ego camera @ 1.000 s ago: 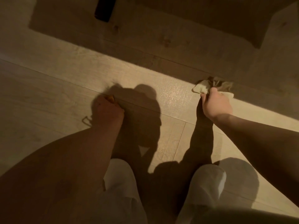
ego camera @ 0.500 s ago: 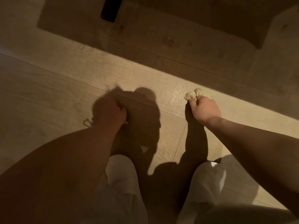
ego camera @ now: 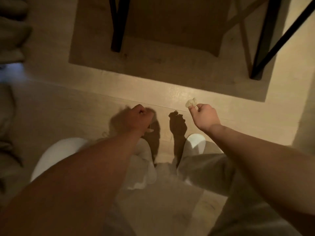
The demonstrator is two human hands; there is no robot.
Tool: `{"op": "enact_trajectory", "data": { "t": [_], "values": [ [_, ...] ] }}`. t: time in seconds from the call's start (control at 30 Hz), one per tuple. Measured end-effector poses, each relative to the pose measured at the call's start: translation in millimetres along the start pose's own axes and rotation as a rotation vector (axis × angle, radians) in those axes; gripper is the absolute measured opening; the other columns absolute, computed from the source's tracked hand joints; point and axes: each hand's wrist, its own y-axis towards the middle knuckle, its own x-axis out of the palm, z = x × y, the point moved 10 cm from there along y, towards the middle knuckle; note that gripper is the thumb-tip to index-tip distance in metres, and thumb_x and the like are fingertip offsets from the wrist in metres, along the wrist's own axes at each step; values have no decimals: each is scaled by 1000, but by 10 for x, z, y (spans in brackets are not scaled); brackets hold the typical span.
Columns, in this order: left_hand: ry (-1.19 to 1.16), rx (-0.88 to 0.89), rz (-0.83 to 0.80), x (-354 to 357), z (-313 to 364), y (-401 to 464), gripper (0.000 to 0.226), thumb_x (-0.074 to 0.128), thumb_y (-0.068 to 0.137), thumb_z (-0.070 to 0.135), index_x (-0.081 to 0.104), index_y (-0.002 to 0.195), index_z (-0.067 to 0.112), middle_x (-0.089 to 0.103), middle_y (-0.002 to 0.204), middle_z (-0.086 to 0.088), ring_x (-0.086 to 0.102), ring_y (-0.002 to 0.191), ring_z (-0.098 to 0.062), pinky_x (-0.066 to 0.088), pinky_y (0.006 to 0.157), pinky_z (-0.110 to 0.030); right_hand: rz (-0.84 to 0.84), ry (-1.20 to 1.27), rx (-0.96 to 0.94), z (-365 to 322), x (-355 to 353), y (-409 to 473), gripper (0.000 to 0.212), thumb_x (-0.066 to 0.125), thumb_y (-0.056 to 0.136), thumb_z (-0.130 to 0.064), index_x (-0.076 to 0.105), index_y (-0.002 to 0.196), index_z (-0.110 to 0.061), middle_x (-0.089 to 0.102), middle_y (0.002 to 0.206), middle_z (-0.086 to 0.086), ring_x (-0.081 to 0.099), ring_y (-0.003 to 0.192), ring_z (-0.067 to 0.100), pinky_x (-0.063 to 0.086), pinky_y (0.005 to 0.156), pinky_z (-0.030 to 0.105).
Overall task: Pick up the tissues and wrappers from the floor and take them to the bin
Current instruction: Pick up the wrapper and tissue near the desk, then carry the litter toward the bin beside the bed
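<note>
My right hand (ego camera: 205,116) is lifted above the wooden floor (ego camera: 76,108) and pinches a small crumpled white tissue (ego camera: 191,102) between thumb and fingertips. My left hand (ego camera: 136,120) is curled into a fist at the same height, blurred by motion. A small pale scrap (ego camera: 150,130) sticks out under its heel, and what it is stays unclear. No bin is in view, and I see no other tissue or wrapper on the floor.
Ahead stands a table with black legs (ego camera: 116,31) and a black crossed frame (ego camera: 262,48), casting a dark shadow on the floor. Cushioned furniture (ego camera: 12,31) lines the left edge. My feet in white slippers (ego camera: 196,140) are below my hands.
My right hand lifted the tissue off the floor and crumpled it small. Both hands rose and the view pulled back, so the table legs now show.
</note>
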Motion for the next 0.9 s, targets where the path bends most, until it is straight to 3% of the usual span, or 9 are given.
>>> {"op": "enact_trajectory", "data": {
  "t": [0.07,0.17,0.23,0.3,0.43,0.6,0.67,0.77,0.9],
  "values": [
    [-138,36,-30,-294,395,-584,23,70,81,22,52,67,19,57,63,-2,60,56,-19,50,37,-22,24,54,34,-149,-361,-571,43,48,99,-40,49,62,-19,54,59,1,55,70,29,35,64,30],
    [-2,176,-22,-750,907,-1339,23,70,79,16,49,69,17,51,61,3,53,60,-19,37,44,-21,49,140,102,-289,-851,-1436,45,49,99,-42,45,60,-19,50,56,1,53,67,30,31,56,32],
    [67,170,-85,-978,1114,-1813,18,66,78,13,49,73,17,51,65,6,53,67,-21,34,53,-27,68,211,158,-339,-1160,-1998,42,49,97,-44,59,71,-12,62,62,7,61,74,33,38,56,31],
    [88,175,-127,-1195,1279,-2239,21,64,78,11,46,73,20,53,70,3,54,66,-21,34,52,-25,97,293,213,-371,-1443,-2508,42,51,96,-44,69,101,-6,74,80,12,67,88,31,48,73,32],
    [135,168,-209,-1325,1526,-2797,14,62,85,12,53,94,17,58,80,-4,54,56,-19,36,36,-18,200,448,324,-237,-1851,-3253,32,56,91,-29,69,107,-4,68,69,2,60,68,23,53,71,38],
    [253,199,-437,-870,1823,-3333,25,41,94,7,57,109,19,60,92,-12,50,51,-19,31,36,-17,387,624,398,127,-2172,-3952,34,54,89,-10,60,119,3,62,73,5,60,72,31,55,75,50],
    [288,215,-494,-637,1914,-3549,31,37,94,5,59,113,16,58,85,-11,48,51,-20,30,43,-19,431,707,414,341,-2235,-4192,36,51,92,-11,56,126,-4,63,84,5,60,76,28,55,76,48],
    [322,237,-543,-192,2064,-3865,32,38,93,4,58,116,14,54,72,-11,47,49,-22,30,46,-24,488,762,457,851,-2326,-4461,12,47,93,-16,50,103,-20,62,91,6,61,77,27,53,68,44],
    [403,272,-593,495,2281,-4468,33,37,94,5,54,120,15,56,73,-12,45,51,-20,30,46,-25,560,982,552,1670,-2514,-4827,23,39,99,-13,46,120,-19,56,89,0,55,71,17,48,54,33]
  ]
}}
